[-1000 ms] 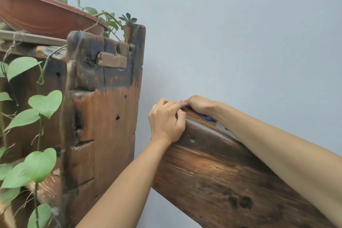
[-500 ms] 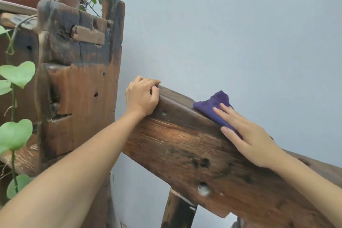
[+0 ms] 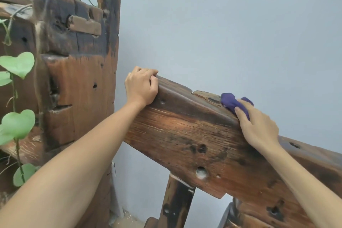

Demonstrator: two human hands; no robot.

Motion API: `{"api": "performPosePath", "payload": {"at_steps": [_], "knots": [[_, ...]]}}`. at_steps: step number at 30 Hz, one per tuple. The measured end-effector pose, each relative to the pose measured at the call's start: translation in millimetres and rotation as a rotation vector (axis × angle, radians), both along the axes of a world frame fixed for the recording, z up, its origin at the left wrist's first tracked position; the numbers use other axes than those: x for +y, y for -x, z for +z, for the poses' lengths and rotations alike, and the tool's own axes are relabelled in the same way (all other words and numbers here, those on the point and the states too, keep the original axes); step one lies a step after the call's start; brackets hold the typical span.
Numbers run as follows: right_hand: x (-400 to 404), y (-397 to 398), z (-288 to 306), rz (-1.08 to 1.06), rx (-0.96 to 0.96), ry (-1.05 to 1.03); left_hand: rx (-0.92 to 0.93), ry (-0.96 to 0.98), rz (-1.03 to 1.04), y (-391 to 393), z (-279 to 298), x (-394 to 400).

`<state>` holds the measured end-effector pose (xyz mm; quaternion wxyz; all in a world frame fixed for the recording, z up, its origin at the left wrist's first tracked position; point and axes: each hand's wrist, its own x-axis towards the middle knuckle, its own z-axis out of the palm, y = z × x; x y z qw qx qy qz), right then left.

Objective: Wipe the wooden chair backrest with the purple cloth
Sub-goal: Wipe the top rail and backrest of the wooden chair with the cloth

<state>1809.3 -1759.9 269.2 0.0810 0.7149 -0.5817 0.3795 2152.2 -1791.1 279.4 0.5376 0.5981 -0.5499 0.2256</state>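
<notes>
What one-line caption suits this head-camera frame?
Right hand presses a purple cloth on the wooden backrest top edge; left hand grips its end.

No readable text, label, brand, number or sign anywhere in view.
</notes>
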Motion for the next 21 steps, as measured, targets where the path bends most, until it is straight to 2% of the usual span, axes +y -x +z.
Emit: {"api": "performPosePath", "payload": {"at_steps": [3, 6, 10, 12, 14, 18, 21], "knots": [[18, -46, -23, 0.193, 0.085, 0.309, -0.012, -0.058, 0.009, 2, 3, 5], [19, -96, -52, 0.298, 0.351, 0.485, -0.005, -0.146, -0.056, -5, 10, 10], [5, -154, -99, 0.376, 0.617, 0.445, -0.091, -0.301, -0.279, -32, 18, 20], [0, -181, -120, 0.398, 0.685, 0.397, -0.092, -0.32, -0.336, -37, 19, 21], [-2, -208, -135, 0.435, 0.845, 0.332, -0.079, -0.305, -0.353, -36, 17, 21], [-7, -244, -144, 0.48, 1.234, 0.256, -0.155, -0.31, -0.393, -41, 17, 20], [-9, -250, -125, 0.497, 1.357, 0.344, -0.179, -0.287, -0.391, -44, 16, 23]]}}
